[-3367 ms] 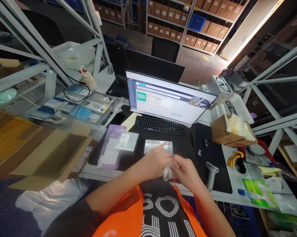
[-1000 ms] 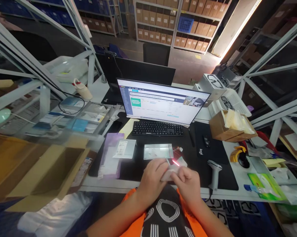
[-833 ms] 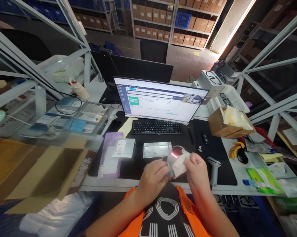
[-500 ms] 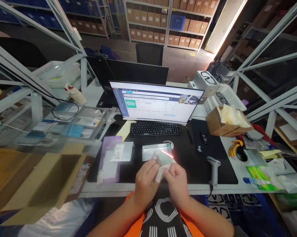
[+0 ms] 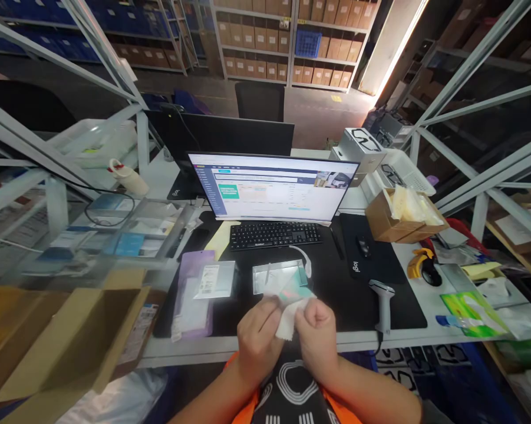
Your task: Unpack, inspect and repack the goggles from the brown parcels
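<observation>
Fingers of the left hand [image 5: 260, 334] and the right hand [image 5: 317, 333] are pinched together on a small white wipe [image 5: 288, 321], which is held up between them above the front of the desk. A shiny green-tinted piece [image 5: 296, 287] is seen just past the wipe, but what it is cannot be told. Behind it, a silver tray [image 5: 261, 284] is set on a big black mat [image 5: 336, 294], with a curved white strip [image 5: 308, 266] near its right corner. To the left, a silver box [image 5: 225, 281] with a label is laid partly over a purple pouch [image 5: 207, 257]. Farther back, a black keyboard [image 5: 274, 235] is placed under a lit screen [image 5: 269, 187]. On the right, a mouse [image 5: 363, 247] and a grey scanner [image 5: 383, 306] are seen, and the pale desk [image 5: 194, 348] is crowded there with a yellow tape holder [image 5: 417, 265] and a green packet [image 5: 465, 312]. At the far left, a big cardboard box [image 5: 77, 333] is left with its flaps up. Across the room, a dark chair [image 5: 260, 101] is seen on the grey floor [image 5: 307, 126], and tall shelves [image 5: 256, 48] are filled with brown boxes [image 5: 260, 39] and one blue basket [image 5: 308, 44].
</observation>
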Available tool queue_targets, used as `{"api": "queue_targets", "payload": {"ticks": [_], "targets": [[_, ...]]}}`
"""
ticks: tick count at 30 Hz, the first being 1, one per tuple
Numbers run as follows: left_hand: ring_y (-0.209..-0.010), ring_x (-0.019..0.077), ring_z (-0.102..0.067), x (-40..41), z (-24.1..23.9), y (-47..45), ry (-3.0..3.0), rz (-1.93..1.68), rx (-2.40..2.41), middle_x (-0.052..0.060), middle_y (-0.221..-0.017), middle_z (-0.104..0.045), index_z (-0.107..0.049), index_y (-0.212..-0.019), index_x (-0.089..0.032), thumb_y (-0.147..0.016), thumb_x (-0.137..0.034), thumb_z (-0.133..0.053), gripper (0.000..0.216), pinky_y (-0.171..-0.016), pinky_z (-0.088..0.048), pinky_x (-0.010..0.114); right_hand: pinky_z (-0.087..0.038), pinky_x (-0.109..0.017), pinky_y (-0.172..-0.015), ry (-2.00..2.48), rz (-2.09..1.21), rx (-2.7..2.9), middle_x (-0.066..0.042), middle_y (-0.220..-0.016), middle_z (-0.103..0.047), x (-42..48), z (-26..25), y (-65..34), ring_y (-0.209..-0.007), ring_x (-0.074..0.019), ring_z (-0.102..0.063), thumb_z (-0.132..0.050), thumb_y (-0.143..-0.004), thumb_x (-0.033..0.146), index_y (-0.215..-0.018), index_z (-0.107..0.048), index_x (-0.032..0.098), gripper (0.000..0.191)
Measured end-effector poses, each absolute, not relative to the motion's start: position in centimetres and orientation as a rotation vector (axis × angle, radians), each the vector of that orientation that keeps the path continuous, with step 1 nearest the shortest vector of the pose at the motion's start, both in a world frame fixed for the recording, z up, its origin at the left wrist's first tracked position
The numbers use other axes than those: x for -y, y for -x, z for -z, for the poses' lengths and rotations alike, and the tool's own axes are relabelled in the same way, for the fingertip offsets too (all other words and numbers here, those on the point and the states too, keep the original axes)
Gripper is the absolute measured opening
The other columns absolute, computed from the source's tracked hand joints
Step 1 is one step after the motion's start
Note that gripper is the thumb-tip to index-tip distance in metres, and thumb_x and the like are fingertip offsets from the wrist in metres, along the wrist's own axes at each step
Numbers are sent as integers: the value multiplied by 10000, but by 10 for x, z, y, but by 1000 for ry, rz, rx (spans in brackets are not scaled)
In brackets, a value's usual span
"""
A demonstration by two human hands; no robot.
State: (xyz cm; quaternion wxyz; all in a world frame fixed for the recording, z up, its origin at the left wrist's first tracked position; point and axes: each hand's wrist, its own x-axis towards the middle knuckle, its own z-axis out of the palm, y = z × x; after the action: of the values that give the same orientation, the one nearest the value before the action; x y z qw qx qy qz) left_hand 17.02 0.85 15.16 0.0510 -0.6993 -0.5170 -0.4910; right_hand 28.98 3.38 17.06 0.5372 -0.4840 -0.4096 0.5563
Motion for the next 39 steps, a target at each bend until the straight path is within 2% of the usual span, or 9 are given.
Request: {"api": "queue_targets", "payload": {"ticks": [5,9,13,16,24,28,33,36,39], "targets": [[-940,208,-719,-11,-151,-166,2190,1499,1511,78,-972,-735,-653,-1064,-181,-858,-58,-638,240,-896,-612,349,-281,-220,-477,1068,-1659,725,64,-514,-327,-63,-192,-302,-495,-90,-309,-818,-589,288,-563,-202,222,621],[-955,204,-717,-12,-153,-166,2238,1448,1480,63,-994,-735,-650,-1065,-187,-839,-26,-653,277,-976,-588,400,-394,-253,-566,1048,-1807,500,20,-647,-499,-78,-198,-300,-589,-132,-450,-820,-624,384,-637,-341,221,506],[-968,217,-711,-10,-150,-167,2160,1442,1575,86,-998,-721,-639,-1025,-183,-874,-75,-643,186,-942,-602,389,-286,-222,-506,1172,-1475,773,58,-538,-342,-48,-177,-289,-524,-91,-293,-769,-643,324,-550,-292,214,498],[-938,215,-711,-10,-148,-166,2119,1486,1609,83,-951,-709,-628,-975,-188,-893,-109,-627,113,-892,-618,361,-215,-219,-480,1156,-1452,973,75,-489,-248,-34,-171,-288,-501,-75,-216,-742,-625,251,-498,-219,217,539],[-932,194,-709,-17,-149,-160,2314,1477,1336,87,-990,-727,-659,-1039,-152,-810,-21,-696,267,-956,-590,363,-237,-205,-467,1006,-1796,475,77,-511,-334,-85,-195,-317,-493,-72,-266,-850,-522,259,-571,-175,214,677],[-948,214,-709,-19,-144,-160,2241,1487,1351,109,-990,-724,-657,-1019,-123,-778,-19,-750,278,-944,-589,374,-234,-204,-478,1087,-1547,636,79,-524,-296,-70,-185,-308,-510,-77,-242,-791,-615,284,-566,-215,220,582],[-933,227,-711,-19,-137,-156,2204,1425,1506,122,-980,-719,-643,-962,-136,-877,-137,-692,98,-813,-605,315,-220,-218,-479,1181,-1275,1073,71,-493,-269,-44,-168,-293,-506,-81,-230,-655,-665,221,-495,-253,222,437],[-897,214,-711,-19,-140,-152,2239,1435,1502,111,-967,-718,-639,-972,-146,-901,-156,-653,73,-790,-608,304,-200,-213,-469,1176,-1393,1058,73,-493,-286,-54,-168,-302,-497,-75,-235,-682,-618,212,-498,-270,221,429],[-903,195,-705,-23,-148,-152,2333,1435,1438,77,-948,-715,-636,-967,-164,-881,-96,-634,110,-881,-600,324,-202,-201,-459,1127,-1559,796,85,-511,-305,-78,-173,-316,-483,-68,-245,-751,-557,216,-552,-258,227,493]]}}
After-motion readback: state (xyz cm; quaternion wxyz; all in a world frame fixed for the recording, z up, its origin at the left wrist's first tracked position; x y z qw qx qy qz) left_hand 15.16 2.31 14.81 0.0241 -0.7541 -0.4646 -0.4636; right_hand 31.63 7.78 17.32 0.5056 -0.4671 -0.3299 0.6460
